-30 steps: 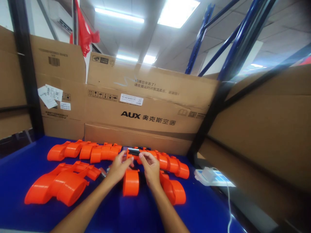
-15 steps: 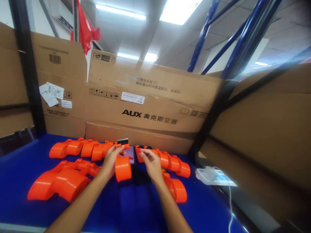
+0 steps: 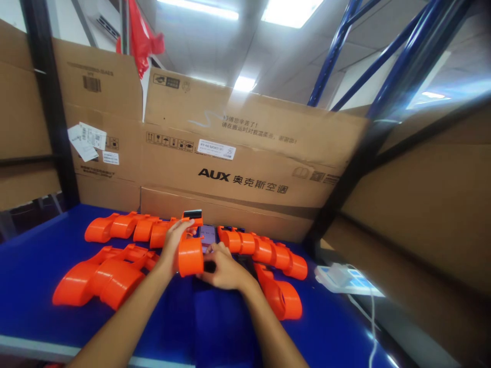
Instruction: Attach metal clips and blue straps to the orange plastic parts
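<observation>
1. Right hand: one, fingers curled beside the held part; I cannot tell whether they grip anything.
2. Left hand: one, closed on one orange part, which sits between my hands over the blue table.
3. Phone: one, just beyond my hands.
4. Right-hand row: five orange rings.
5. Cardboard panel printed AUX: one, behind everything on the table.
</observation>
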